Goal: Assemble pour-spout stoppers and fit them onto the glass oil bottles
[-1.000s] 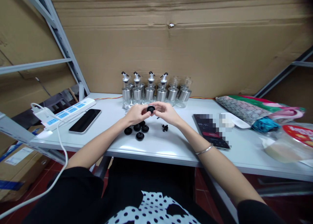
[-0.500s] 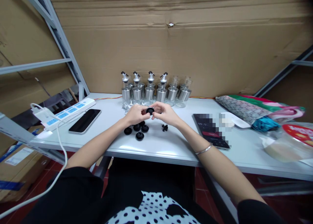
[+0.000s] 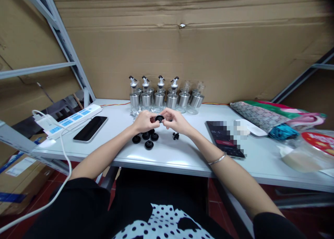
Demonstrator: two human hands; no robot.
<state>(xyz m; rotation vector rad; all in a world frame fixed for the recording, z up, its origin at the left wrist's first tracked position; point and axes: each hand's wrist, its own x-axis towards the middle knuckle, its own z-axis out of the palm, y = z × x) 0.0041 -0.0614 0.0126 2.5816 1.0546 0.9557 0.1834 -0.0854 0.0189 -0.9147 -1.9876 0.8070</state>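
Between the two hands, raised a little above the white tabletop, sits a small round black plastic cap, and it's held up there where both sets of fingers can get at it from either side. Left hand is curled in, thumb and fingertips pinching the cap's left edge; right hand mirrors it, fingers bent and closed onto the right edge, so both are gripping the same piece, neither one spread wide. Just below the left hand, lying loose on the table, a cluster of matching black round caps waits within easy reach, which looks like a working pile kept close on purpose. Under the right hand, a little heap of tiny black plugs lies apart from the caps, sorted by kind as far as I can judge. Beyond both hands, a row of glass and steel oil bottles stands upright against the cardboard backing, four with pourer tops, the two nearer the right without. Well off to the left hand's side lie a dark smartphone and a white power strip; out past the right wrist's thin silver bangle rests a black tablet.
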